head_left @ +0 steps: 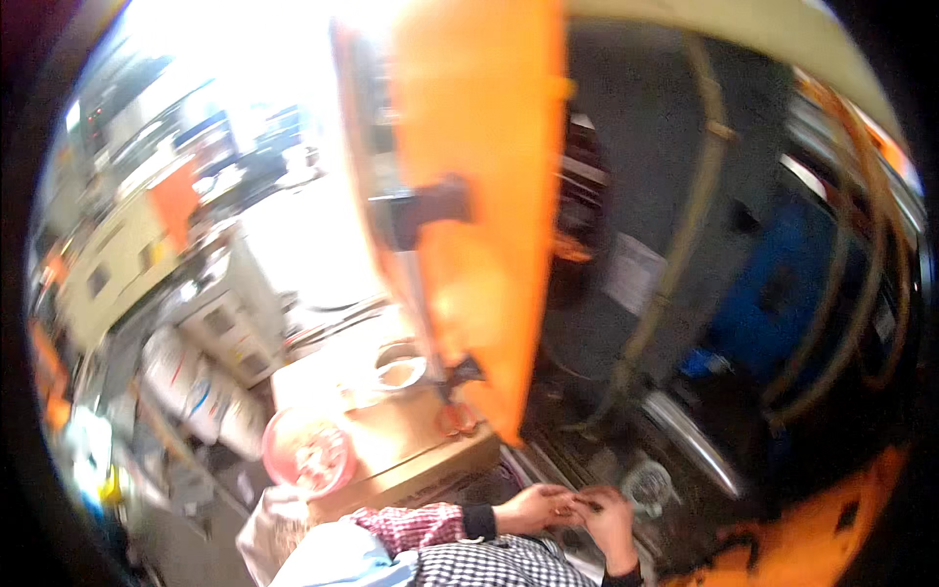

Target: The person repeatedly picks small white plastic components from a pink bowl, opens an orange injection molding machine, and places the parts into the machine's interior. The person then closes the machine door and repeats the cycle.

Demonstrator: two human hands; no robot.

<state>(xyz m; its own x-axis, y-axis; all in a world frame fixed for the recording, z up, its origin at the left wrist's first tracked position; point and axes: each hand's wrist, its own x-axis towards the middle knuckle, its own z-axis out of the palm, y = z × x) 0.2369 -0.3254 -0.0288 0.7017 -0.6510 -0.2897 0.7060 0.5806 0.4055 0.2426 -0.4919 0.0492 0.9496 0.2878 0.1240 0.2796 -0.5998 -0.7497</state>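
Observation:
My left hand (533, 510) and my right hand (608, 520) meet low in the view, in front of my checked clothing. Their fingertips are pinched together. Something small and dark seems to sit at the right fingertips, but it is too small and blurred to name. Just right of my right hand is a clear, greenish round object (649, 488); its kind is not plain. To the left of my hands stands a cardboard box (430, 468). A pink basin (272, 452) with several small pale pieces is at its left end.
On the box lie a tape roll (415, 375) and red-handled scissors (456, 421). A tall orange machine door (479, 284) rises ahead. Right of it are a dark grey panel (626, 127), hanging hoses (699, 196), a shiny metal cylinder (693, 440) and an orange panel (812, 523).

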